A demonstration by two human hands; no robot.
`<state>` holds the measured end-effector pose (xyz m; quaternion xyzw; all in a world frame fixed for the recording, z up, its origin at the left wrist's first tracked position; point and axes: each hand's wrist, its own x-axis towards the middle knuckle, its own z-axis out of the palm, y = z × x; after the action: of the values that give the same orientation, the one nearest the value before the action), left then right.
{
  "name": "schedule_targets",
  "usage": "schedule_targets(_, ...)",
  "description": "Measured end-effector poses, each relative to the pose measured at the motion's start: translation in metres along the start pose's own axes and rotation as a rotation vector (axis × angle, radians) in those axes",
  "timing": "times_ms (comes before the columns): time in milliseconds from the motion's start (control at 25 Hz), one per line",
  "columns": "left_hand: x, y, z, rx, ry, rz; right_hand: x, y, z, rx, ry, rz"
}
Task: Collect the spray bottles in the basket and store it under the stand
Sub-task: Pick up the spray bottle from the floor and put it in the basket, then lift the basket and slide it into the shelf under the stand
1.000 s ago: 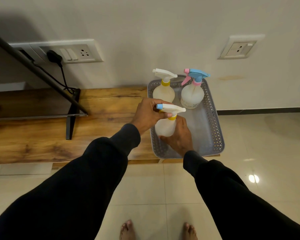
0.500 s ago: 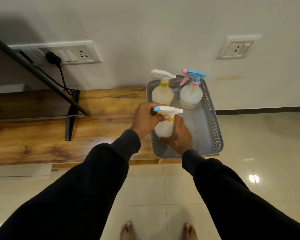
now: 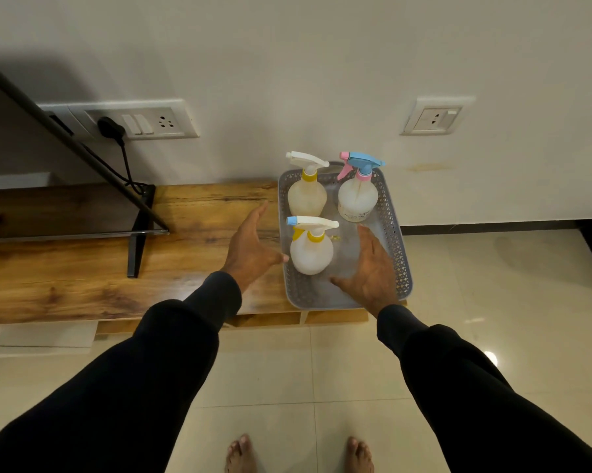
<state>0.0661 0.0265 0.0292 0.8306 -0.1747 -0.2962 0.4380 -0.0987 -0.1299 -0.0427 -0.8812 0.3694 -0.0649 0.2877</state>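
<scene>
A grey perforated basket (image 3: 401, 247) rests on the right end of the wooden stand (image 3: 83, 274). Three spray bottles stand upright inside it. At the back left is one with a white trigger and yellow collar (image 3: 306, 196). At the back right is one with a blue and pink trigger (image 3: 357, 199). The front one (image 3: 311, 249) has a white trigger with a blue tip. My left hand (image 3: 252, 247) is open just left of the basket, over the stand. My right hand (image 3: 373, 268) is open over the basket's front right, right of the front bottle.
A dark TV screen edge and its black foot (image 3: 137, 233) stand on the stand's left part. A plug and cable (image 3: 117, 138) hang from a wall socket. Shelf openings (image 3: 270, 319) show under the stand's top. Tiled floor and my bare feet (image 3: 298, 454) lie below.
Both hands held the front bottle and set it down in the basket. Now they have let go and moved apart, left hand to the left, right hand to the right.
</scene>
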Motion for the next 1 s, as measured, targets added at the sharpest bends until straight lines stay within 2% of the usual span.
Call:
schedule_targets(240,-0.017,-0.007,0.003,0.068,0.166,-0.06,-0.008,0.015,-0.044,-0.224,0.148,0.044)
schedule_targets(440,-0.013,-0.015,0.02,0.049,0.134,-0.131,-0.004,0.034,-0.056,-0.264,0.1,0.109)
schedule_targets(680,-0.008,-0.031,0.048,-0.04,0.049,-0.299,0.003,0.056,-0.055,-0.065,-0.025,0.328)
schedule_targets(800,-0.004,-0.04,0.06,-0.149,-0.015,-0.402,0.006,0.071,-0.05,0.004,-0.078,0.287)
schedule_targets(1000,-0.002,-0.047,0.068,-0.033,-0.048,-0.357,0.01,0.086,-0.051,0.098,-0.149,0.31)
